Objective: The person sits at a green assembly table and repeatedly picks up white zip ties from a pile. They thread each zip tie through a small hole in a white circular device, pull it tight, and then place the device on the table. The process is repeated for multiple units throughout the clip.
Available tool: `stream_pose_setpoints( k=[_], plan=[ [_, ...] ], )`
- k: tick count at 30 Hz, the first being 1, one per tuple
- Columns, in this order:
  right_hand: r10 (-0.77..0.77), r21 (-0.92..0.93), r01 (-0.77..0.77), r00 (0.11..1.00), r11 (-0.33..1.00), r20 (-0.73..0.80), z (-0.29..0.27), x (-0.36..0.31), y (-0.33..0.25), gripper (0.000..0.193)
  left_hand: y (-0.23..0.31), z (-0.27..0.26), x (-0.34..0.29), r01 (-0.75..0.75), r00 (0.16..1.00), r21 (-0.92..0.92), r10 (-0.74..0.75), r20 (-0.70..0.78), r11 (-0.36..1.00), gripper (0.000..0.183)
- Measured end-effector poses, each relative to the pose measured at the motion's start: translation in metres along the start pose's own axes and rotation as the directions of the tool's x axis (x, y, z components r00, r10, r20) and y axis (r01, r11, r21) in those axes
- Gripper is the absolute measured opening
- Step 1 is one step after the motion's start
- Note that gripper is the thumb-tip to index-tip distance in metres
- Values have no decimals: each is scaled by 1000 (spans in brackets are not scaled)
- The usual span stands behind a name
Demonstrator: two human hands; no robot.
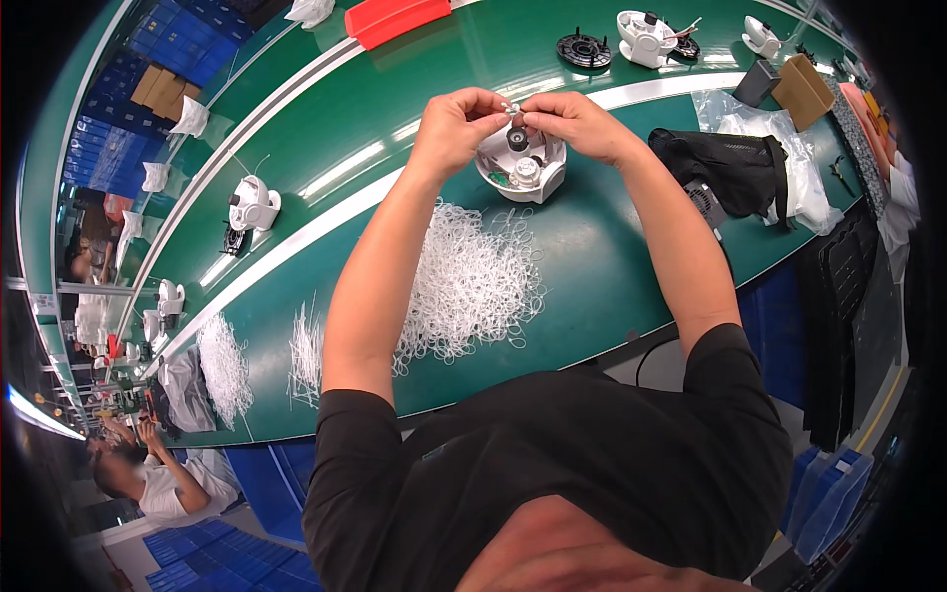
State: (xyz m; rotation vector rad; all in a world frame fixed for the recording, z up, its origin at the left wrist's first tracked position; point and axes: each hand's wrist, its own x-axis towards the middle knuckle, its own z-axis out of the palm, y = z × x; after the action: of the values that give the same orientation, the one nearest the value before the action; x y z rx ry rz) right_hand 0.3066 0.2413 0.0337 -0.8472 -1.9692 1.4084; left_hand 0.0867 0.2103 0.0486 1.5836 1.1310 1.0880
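Note:
My left hand (458,130) and my right hand (574,124) meet with fingertips pinched, above an open white housing (552,183). Between them is a small white piece (512,110), too small to name for sure. Inside the housing show a black knob-like part (517,138), a round white part (529,172) and a bit of green. The housing sits on the green worktable (602,286). Closer to me, partly behind my left forearm, lies a large heap of white looped ties (473,286).
Straight white ties (306,350) and another white heap (225,370) lie to the left. Along the green conveyor stand white housings (254,205), a black round base (583,51) and a red bin (395,18). A black bag (715,168) lies right. Someone in white (178,488) works far left.

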Motion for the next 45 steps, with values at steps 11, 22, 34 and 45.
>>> stream_pose_setpoints(
  k=[11, 22, 34, 45],
  plan=[
    [-78, 220, 124, 975, 968, -209, 27, 5, 8, 22, -16, 2, 1, 32, 999, 320, -20, -40, 947, 12],
    [282, 583, -5, 878, 813, -386, 31, 16, 20, 21, -22, 2, -7, -248, 964, 637, 248, 92, 730, 17],
    [-106, -473, 36, 987, 881, -122, 12, 5, -1, 19, -14, 18, -8, -147, 972, 660, 232, -42, 737, 12],
    [8, -795, -43, 999, 605, -48, 5, 3, -10, 8, -22, 26, -11, -101, 961, 728, 256, -106, 678, 5]
  ],
)
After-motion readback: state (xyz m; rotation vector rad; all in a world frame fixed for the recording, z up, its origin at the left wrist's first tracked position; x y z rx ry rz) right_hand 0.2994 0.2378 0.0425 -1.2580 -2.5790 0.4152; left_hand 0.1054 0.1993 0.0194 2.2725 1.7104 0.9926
